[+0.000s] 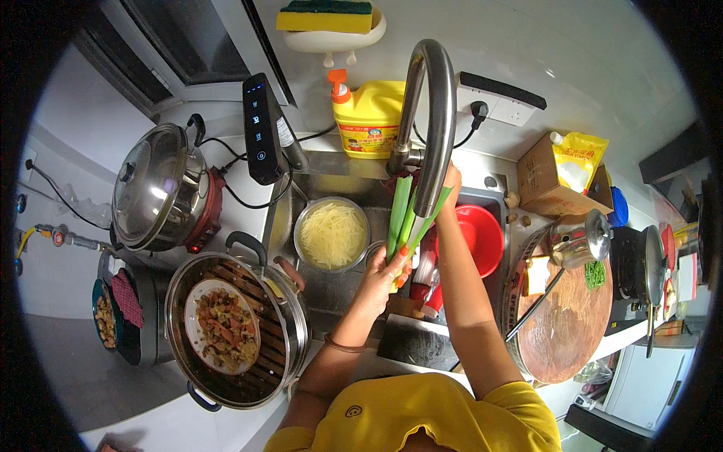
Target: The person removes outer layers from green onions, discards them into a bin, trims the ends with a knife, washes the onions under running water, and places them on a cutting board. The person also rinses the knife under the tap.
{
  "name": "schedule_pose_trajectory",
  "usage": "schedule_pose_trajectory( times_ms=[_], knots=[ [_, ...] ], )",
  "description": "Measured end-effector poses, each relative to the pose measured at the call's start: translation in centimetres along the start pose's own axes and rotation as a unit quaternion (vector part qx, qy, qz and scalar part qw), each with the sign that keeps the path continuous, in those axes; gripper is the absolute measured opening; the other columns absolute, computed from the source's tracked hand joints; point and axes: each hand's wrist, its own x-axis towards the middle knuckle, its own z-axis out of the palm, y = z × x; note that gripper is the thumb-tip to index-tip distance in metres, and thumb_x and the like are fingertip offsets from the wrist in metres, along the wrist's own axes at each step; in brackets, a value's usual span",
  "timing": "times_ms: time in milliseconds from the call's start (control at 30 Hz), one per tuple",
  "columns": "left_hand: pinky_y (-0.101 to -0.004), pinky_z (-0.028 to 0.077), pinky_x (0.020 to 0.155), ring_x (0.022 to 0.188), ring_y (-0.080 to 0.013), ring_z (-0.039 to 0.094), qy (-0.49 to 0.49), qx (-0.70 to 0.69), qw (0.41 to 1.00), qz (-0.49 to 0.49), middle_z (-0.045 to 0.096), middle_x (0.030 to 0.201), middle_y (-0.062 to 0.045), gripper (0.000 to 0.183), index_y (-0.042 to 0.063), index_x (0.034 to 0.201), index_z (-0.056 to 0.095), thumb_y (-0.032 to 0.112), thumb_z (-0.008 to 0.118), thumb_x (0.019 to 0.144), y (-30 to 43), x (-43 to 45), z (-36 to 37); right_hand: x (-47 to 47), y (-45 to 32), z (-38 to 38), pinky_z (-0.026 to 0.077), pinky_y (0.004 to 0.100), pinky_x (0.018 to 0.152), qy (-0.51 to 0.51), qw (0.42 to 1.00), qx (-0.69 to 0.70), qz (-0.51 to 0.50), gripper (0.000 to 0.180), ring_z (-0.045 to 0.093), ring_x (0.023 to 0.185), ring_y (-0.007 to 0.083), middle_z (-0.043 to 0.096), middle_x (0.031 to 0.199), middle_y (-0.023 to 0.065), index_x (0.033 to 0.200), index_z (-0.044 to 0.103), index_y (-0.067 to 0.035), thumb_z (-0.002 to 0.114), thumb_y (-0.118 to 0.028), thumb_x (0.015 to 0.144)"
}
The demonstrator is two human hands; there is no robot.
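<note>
My left hand (382, 282) grips several broad green leek leaves (400, 217) over the sink (333, 294). Their tops point up beside the spout of the steel faucet (434, 130). My right hand (453, 183) reaches past the spout toward the faucet base; its fingers are mostly hidden behind the pipe, so what it touches cannot be seen. To the left in the sink is a bowl of pale shredded potato (332, 234). A red plastic basin (479, 237) sits beneath my right forearm.
Left of the sink stand a large steamer pot (299, 339) with a plate of food (226, 327) and a lidded electric pot (152, 186). At right, a round wooden chopping board (559, 333) bears a steel pot (579, 240). A cleaver-like dark blade (418, 342) lies at the front edge.
</note>
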Motion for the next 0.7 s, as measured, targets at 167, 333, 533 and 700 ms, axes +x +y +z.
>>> schedule_pose_trajectory(
  times_ms=[167, 333, 533, 700],
  knots=[
    [-0.0179, 0.033, 0.049, 0.055, -0.0055, 0.042, 0.002, -0.007, 1.000, 0.008, 0.052, 0.073, -0.001, 0.021, 0.008, 0.102, 0.054, 0.024, 0.058, 0.090, -0.3, 0.0, -0.3, -0.3, -0.5, 0.0, 0.046, 0.0364, 0.056, 0.003, 1.000, -0.004, 0.002, 0.020, 0.061, 0.061, 0.0221, 0.063, 0.066, 0.0135, 0.079, 0.061, 0.001, 0.048, -0.015, 0.083],
    [-0.0179, 0.033, 0.049, 0.055, -0.0060, 0.042, 0.000, -0.008, 1.000, 0.005, 0.053, 0.073, -0.001, 0.020, 0.008, 0.102, 0.054, 0.023, 0.058, 0.090, 0.0, -0.1, -0.3, -0.1, 0.2, 0.2, 0.046, 0.0337, 0.054, 0.002, 1.000, 0.015, -0.001, 0.019, 0.060, 0.059, 0.0185, 0.062, 0.064, 0.0102, 0.078, 0.062, 0.000, 0.048, -0.013, 0.082],
    [-0.0190, 0.036, 0.051, 0.058, -0.0070, 0.046, -0.008, -0.016, 1.000, 0.010, 0.054, 0.074, -0.002, 0.020, 0.008, 0.103, 0.053, 0.023, 0.058, 0.090, 0.1, 0.4, -0.5, 0.1, 0.7, 0.2, 0.047, 0.0331, 0.054, -0.007, 1.000, 0.016, -0.012, 0.018, 0.060, 0.059, 0.0179, 0.062, 0.065, 0.0084, 0.081, 0.060, 0.000, 0.048, -0.013, 0.083],
    [-0.0201, 0.040, 0.054, 0.062, -0.0078, 0.051, 0.012, -0.017, 0.999, 0.038, 0.057, 0.077, -0.002, 0.024, 0.008, 0.105, 0.054, 0.025, 0.059, 0.089, -0.4, 1.0, -1.2, -1.0, -1.1, -1.2, 0.045, 0.0464, 0.077, -0.049, 0.996, 0.068, 0.037, 0.036, 0.057, 0.091, 0.0426, 0.060, 0.094, 0.0279, 0.119, 0.047, 0.004, 0.050, -0.017, 0.090]
  ],
)
